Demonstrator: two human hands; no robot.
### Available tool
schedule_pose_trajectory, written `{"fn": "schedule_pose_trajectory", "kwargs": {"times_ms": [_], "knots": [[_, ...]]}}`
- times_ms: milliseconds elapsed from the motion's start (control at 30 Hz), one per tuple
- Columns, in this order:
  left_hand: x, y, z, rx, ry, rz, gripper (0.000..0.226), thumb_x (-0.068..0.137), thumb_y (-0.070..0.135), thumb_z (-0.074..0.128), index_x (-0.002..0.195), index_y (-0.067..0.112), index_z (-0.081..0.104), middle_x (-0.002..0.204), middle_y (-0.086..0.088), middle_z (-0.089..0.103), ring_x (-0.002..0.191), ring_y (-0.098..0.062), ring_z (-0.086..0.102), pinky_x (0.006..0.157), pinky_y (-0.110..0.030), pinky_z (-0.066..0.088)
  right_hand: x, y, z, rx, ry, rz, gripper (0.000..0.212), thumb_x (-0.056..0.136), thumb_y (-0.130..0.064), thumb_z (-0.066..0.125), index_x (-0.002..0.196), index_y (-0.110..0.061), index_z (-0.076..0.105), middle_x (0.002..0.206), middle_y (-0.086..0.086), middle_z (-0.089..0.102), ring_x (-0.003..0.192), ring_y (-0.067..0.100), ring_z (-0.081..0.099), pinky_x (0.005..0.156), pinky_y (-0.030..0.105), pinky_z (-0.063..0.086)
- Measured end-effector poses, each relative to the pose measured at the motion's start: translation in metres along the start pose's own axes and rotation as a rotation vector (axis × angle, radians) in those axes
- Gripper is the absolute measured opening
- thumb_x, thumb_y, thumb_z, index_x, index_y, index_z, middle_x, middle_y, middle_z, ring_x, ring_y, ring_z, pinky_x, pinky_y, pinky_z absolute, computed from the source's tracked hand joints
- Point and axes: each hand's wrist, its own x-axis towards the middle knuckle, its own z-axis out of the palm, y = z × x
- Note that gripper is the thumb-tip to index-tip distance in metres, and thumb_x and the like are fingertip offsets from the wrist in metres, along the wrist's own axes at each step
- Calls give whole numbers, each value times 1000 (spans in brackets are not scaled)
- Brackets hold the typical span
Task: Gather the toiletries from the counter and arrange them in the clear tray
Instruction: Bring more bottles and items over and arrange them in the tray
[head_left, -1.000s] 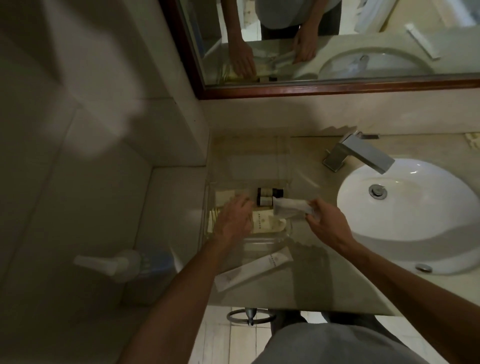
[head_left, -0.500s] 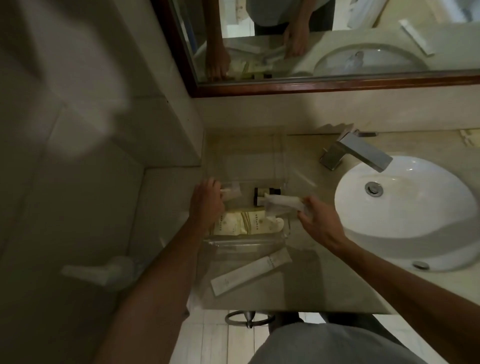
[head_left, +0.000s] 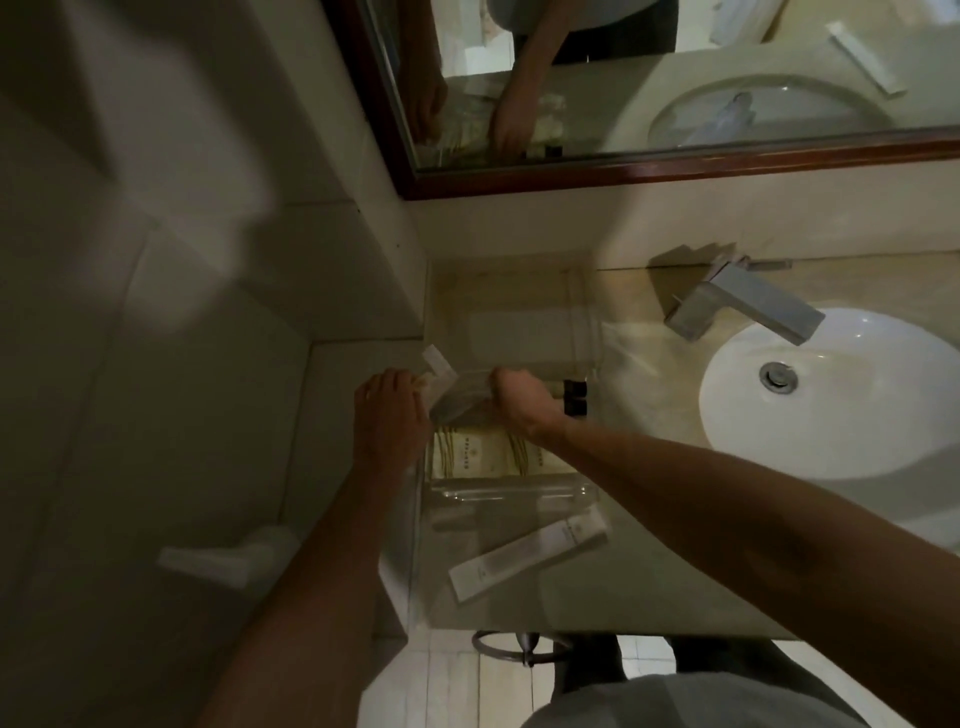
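The clear tray sits on the counter left of the sink. Inside lie cream packets with gold lines and two small dark-capped bottles. My right hand reaches over the tray's back left part and grips a greyish-white pouch. At the tray's left edge my left hand pinches a small white packet, which sticks up between the hands. A long white box lies on the counter in front of the tray.
The white basin and a square metal faucet are to the right. A tiled wall closes the left side, with a white dispenser low down. The mirror hangs behind. A towel ring hangs under the counter's front edge.
My right hand has carried the pouch leftward from the tray's right side to its back left. My left hand stayed at the left edge and now holds the small packet up.
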Motion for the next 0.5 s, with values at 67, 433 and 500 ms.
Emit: {"fn": "schedule_pose_trajectory", "kwargs": {"times_ms": [67, 433, 500], "knots": [[-1, 1, 4, -7, -37, 0, 17, 86, 17, 54, 101, 11, 58, 100, -10, 62, 95, -28, 56, 87, -43, 42, -1, 4, 1, -28, -35, -27, 19, 91, -28, 65, 107, -19, 59, 103, -2, 65, 85, 13, 62, 75, 30, 55], [7, 42, 17, -61, -220, 197, 14, 89, 19, 47, 102, 21, 52, 107, -1, 56, 98, -20, 49, 87, -37, 35, -63, 81, -53, -112, 381, -125, 31, 92, -36, 60, 118, -21, 58, 118, 0, 59, 109, 14, 50, 94, 29, 41], [8, 52, 20, -77, -227, 218, 16, 90, 20, 46, 105, 21, 53, 111, -2, 57, 102, -21, 49, 94, -38, 35, -81, 105, -59, -104, 373, -92, 27, 92, -32, 59, 116, -21, 59, 117, 0, 59, 111, 16, 51, 94, 33, 44]]}}
